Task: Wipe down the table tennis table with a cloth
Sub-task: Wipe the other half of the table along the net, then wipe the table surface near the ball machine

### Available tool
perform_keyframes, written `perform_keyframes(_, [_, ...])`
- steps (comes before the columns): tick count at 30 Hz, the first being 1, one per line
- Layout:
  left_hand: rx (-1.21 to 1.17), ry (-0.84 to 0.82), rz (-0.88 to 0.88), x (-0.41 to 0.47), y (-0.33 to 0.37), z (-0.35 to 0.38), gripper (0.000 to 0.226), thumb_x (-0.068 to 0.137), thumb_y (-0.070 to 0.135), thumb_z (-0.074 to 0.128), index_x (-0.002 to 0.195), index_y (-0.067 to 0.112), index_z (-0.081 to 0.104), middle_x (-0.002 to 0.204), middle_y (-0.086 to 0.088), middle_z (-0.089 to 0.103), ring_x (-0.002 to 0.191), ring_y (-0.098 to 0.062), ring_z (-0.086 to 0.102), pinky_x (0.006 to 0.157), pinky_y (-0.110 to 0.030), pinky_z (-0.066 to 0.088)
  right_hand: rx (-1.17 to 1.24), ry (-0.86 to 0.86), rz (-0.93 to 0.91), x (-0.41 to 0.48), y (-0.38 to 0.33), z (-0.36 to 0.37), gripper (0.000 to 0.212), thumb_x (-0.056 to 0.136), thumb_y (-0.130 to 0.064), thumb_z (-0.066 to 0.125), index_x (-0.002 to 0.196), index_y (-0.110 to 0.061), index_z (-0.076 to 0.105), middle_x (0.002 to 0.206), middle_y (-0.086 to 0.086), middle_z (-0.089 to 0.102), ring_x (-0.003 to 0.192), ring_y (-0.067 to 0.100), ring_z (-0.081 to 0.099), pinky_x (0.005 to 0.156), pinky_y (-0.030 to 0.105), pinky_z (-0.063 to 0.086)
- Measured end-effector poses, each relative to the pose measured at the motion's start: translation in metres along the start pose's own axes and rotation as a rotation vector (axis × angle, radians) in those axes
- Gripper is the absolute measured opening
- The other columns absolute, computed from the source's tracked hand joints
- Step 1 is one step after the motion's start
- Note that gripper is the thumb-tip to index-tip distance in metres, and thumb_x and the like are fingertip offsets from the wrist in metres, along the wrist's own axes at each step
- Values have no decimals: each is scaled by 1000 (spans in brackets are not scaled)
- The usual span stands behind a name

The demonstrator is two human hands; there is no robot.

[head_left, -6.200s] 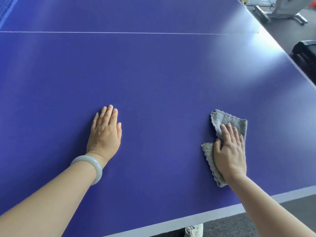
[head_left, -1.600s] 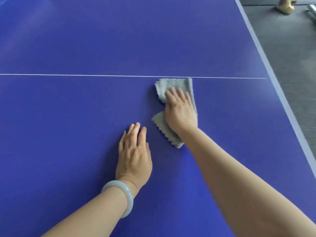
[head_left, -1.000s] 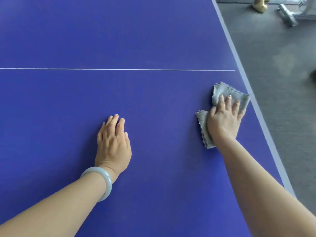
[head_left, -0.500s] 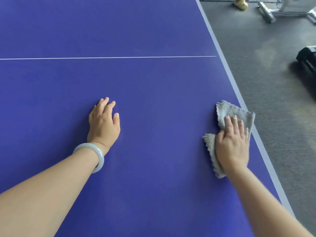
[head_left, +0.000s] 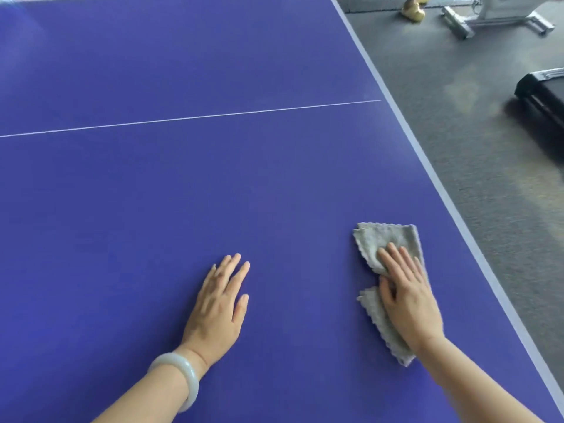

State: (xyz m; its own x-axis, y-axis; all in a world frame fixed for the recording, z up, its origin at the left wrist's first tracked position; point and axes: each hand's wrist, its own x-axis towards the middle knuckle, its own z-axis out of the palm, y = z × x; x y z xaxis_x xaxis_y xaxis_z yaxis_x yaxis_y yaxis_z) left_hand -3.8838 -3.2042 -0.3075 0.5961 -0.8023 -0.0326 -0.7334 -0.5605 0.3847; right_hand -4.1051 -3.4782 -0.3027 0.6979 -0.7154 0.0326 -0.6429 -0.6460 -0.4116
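Head: right fingers [head_left: 396, 261] flat on cloth [head_left: 385, 237]

The table tennis table [head_left: 213, 184] was seen as smooth and matt, with a faint sheen. The cloth [head_left: 386, 239] looked nubbly, soft fabric, scallop-edged. A glossy, stone-like bangle [head_left: 180, 370] and rough, carpet-like floor [head_left: 488, 166] were noted.

I find nothing to read anywhere in my view: no lettering, number, brand or sign shows on the table tennis table [head_left: 213, 184] or on the grey cloth [head_left: 386, 239].
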Motion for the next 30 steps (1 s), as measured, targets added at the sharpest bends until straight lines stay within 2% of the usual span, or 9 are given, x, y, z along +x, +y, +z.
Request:
perform_keyframes(3, [97, -26, -39, -51, -16, -6, 54, 102, 32, 23, 152, 17, 33, 161, 0, 24, 149, -18, 23, 119, -42, 17, 9, 133, 457, -12, 28, -15, 50, 100, -15, 44, 149, -15, 43, 160, 5, 32, 151, 21, 19, 124, 42, 11])
perform_keyframes(5, [138, -34, -94, -61, -19, -8, 54, 101, 31, 21, 150, 16, 38, 159, -4, 30, 146, -22, 30, 118, -45, 21, 21, 207, 551, -20, 3, -4, 48, 99, -9, 44, 147, -10, 45, 158, 11, 36, 150, 29, 23, 124, 43, 11])
perform_keyframes(10, [165, -83, -89, -57, -11, -14, 56, 97, 28, 23, 145, 12, 46, 154, -9, 39, 142, -26, 38, 115, -46, 22, 196, -12, 150, -69, -136, 54, 46, 98, 6, 44, 136, -17, 59, 155, -6, 35, 151, 15, 17, 125, 33, 9])
perform_keyframes(13, [95, -135, -106, -55, -15, -22, 54, 101, 28, 23, 153, 18, 31, 162, -4, 20, 150, -21, 18, 122, -38, 5, 255, -196, -68, -97, -189, 65, 42, 98, 3, 44, 124, -22, 65, 151, -19, 32, 148, 3, 12, 124, 29, 11])
perform_keyframes(16, [-25, -202, -99, -55, -20, -33, 59, 101, 12, 34, 156, 22, 18, 165, 5, -1, 151, -12, -4, 121, -28, -9, 253, -338, -62, -103, -214, 46, 27, 97, -4, 44, 99, -23, 64, 121, -19, 61, 122, 11, 54, 100, 29, 43])
perform_keyframes(19, [-156, -246, -212, -65, -23, -54, 48, 100, 9, 36, 147, 19, 39, 161, 5, 19, 149, -13, 14, 119, -26, 13, 149, -426, -19, -102, -236, 17, 22, 94, -6, 38, 93, -24, 49, 92, -11, 49, 85, 16, 49, 70, 38, 47])
perform_keyframes(26, [-163, -221, -542, -137, -41, -105, 31, 103, 20, 37, 132, 21, 50, 132, 6, 50, 115, -16, 53, 92, -31, 48, 101, -500, -139, -112, -301, -24, 16, 105, -33, 36, 96, -23, 46, 97, -10, 47, 87, 16, 51, 80, 39, 50])
perform_keyframes(28, [-152, -190, -631, -169, -42, -121, 24, 102, 19, 35, 116, 26, 53, 121, 4, 58, 99, -18, 55, 87, -34, 51, 115, -537, -163, -127, -324, -29, 25, 103, -42, 37, 93, -21, 48, 93, -8, 48, 77, 17, 47, 71, 36, 45])
perform_keyframes(30, [-120, -135, -711, -203, -41, -137, 20, 100, 17, 34, 100, 27, 52, 106, 0, 62, 84, -20, 49, 81, -36, 52, 54, -591, -249, -143, -349, -29, 15, 98, -25, 40, 86, -17, 44, 87, -2, 46, 69, 23, 36, 59, 34, 33])
